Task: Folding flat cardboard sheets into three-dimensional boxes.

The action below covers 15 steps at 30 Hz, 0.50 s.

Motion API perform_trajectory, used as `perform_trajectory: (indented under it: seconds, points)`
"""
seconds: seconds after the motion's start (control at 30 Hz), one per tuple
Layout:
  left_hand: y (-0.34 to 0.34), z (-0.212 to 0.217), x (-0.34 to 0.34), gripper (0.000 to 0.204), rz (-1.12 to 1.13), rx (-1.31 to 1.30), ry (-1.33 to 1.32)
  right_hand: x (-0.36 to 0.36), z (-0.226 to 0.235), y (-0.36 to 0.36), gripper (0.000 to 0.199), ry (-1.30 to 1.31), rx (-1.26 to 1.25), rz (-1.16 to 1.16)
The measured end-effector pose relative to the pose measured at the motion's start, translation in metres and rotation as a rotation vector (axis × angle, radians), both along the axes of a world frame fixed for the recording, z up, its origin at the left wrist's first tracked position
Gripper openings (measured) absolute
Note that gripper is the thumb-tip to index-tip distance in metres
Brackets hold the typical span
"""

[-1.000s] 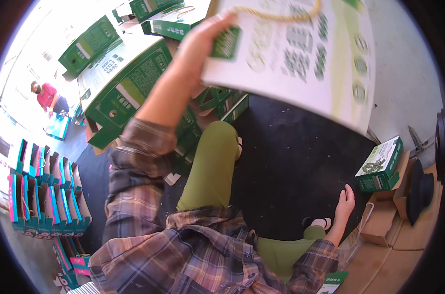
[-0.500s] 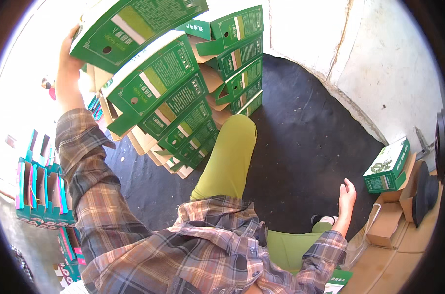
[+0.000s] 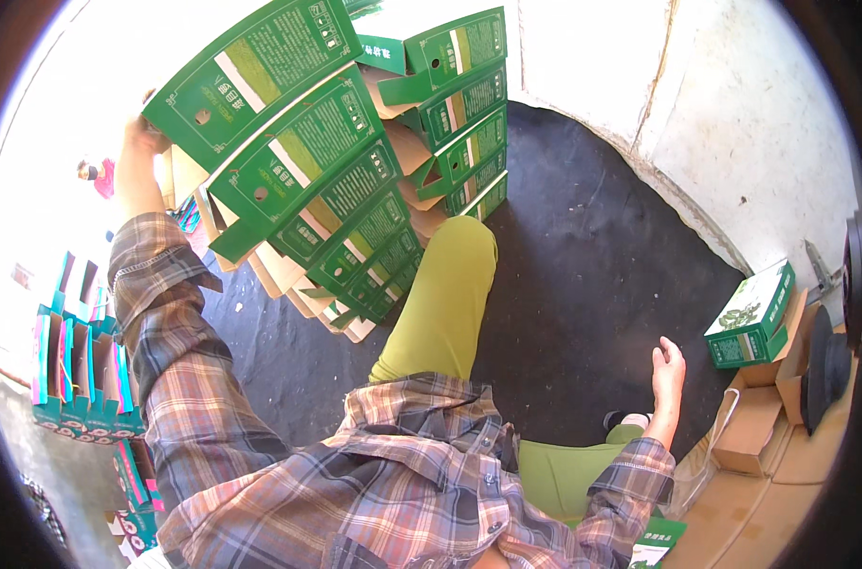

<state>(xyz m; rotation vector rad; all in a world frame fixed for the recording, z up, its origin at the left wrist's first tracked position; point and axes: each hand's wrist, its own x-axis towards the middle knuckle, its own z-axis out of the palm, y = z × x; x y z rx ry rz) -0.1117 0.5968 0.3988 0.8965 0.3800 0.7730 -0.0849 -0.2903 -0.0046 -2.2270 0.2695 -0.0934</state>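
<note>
The green rectangular cardboard box with a lime-and-white band (image 3: 255, 76) lies atop a stack of similar green boxes (image 3: 307, 156); your left hand (image 3: 144, 140) meets its left end, grip too hidden to tell. Your right hand (image 3: 669, 372), empty and loosely uncurled, hangs above the black floor sheet (image 3: 583, 284), near a small green-and-white carton (image 3: 749, 318).

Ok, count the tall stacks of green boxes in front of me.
2: the left stack, with your left hand at its top box, and the right stack alongside. Others may be hidden behind them.
</note>
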Motion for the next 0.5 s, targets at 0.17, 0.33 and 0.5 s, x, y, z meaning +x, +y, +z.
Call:
perform_trajectory:
  seconds: [0.17, 0.33, 0.5]
  points:
    - [0.051, 0.012, -0.020, 0.030, -0.127, -0.122, -0.055, 0.007, 0.002, 0.008, 0.037, -0.003, -0.034, 0.057]
    - [0.083, 0.009, -0.014, 0.032, 0.061, -0.056, -0.021, 0.002, 0.015, 0.013, 0.037, 0.032, -0.067, 0.045]
    - [0.086, 0.006, -0.006, 0.032, 0.210, 0.027, 0.031, -0.001, 0.022, 0.018, 0.037, 0.053, -0.069, 0.033]
